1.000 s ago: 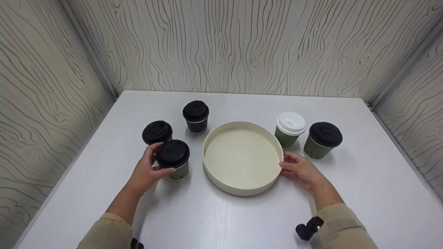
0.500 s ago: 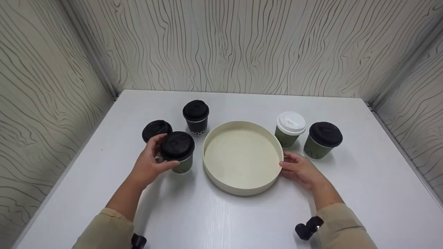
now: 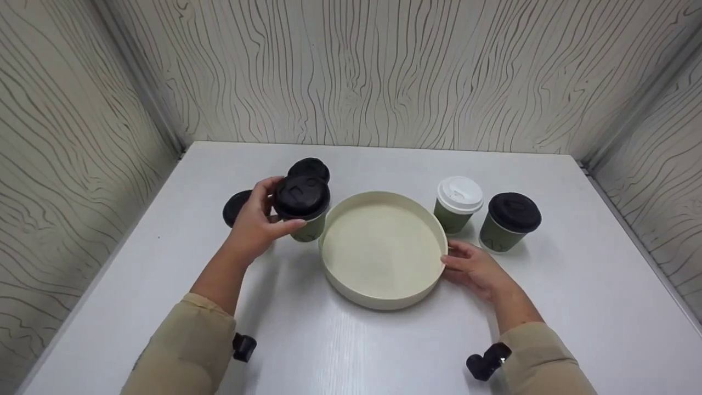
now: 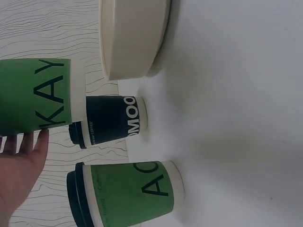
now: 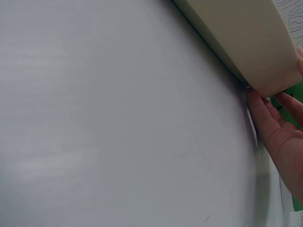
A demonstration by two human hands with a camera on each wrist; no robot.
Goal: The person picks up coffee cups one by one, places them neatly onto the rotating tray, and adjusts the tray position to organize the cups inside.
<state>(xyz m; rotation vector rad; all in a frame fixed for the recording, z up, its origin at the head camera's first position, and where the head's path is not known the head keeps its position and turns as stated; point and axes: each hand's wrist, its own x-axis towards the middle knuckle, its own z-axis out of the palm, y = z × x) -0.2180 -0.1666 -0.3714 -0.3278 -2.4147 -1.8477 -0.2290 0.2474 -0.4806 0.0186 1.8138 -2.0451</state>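
My left hand grips a green cup with a black lid, held above the table at the left edge of the cream round tray. In the left wrist view the fingers of my left hand lie against the green cup, whose base is clear of the table. My right hand holds the tray's right side, thumb at the rim. The right wrist view shows the fingers of my right hand at the bottom edge of the tray wall.
A dark cup stands behind the held cup, and another black-lidded cup is partly hidden behind my left hand. Right of the tray stand a white-lidded green cup and a black-lidded green cup. A patterned wall rises behind the table.
My left hand has lifted the green cup and carried it up and to the right, from beside the left cup to the tray's edge. The right hand and tray have hardly moved.
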